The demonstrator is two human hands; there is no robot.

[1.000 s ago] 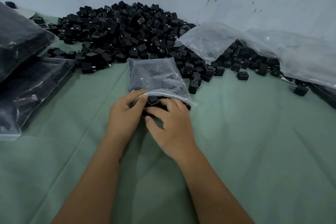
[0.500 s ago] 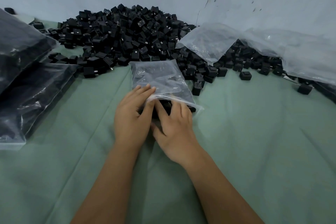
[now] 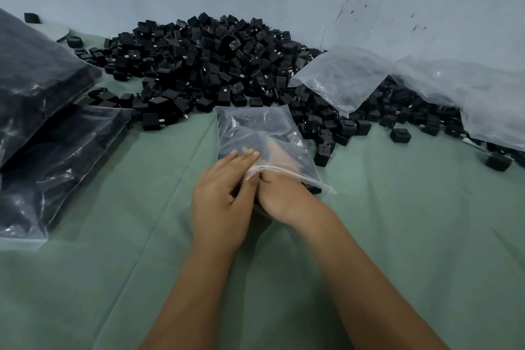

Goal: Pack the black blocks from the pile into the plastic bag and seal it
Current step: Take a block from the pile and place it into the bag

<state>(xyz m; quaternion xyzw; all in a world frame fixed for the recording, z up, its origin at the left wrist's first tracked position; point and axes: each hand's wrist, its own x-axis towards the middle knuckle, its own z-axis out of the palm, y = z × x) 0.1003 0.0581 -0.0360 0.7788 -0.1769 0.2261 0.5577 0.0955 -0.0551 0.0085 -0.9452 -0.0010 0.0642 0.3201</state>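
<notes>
A clear plastic bag (image 3: 255, 128) lies on the green cloth, part filled with black blocks, its mouth facing me. My left hand (image 3: 224, 196) rests on the bag's near left side, fingers flat on the plastic and thumb at the upper lip. My right hand (image 3: 281, 196) reaches into the mouth. Its fingers show blurred through the plastic among the blocks, and I cannot tell whether they hold one. Behind the bag, against the wall, a big pile of black blocks (image 3: 210, 65) spreads to the right.
Filled dark bags (image 3: 42, 122) are stacked at the left. Empty clear bags (image 3: 426, 88) drape over the pile's right part. Loose blocks (image 3: 400, 135) lie scattered at the right. The green cloth (image 3: 426, 236) covers the table up to the grey wall.
My right hand has slid forward from the bag's mouth so its fingers are inside. My left hand has shifted up onto the bag. The view has tilted slightly.
</notes>
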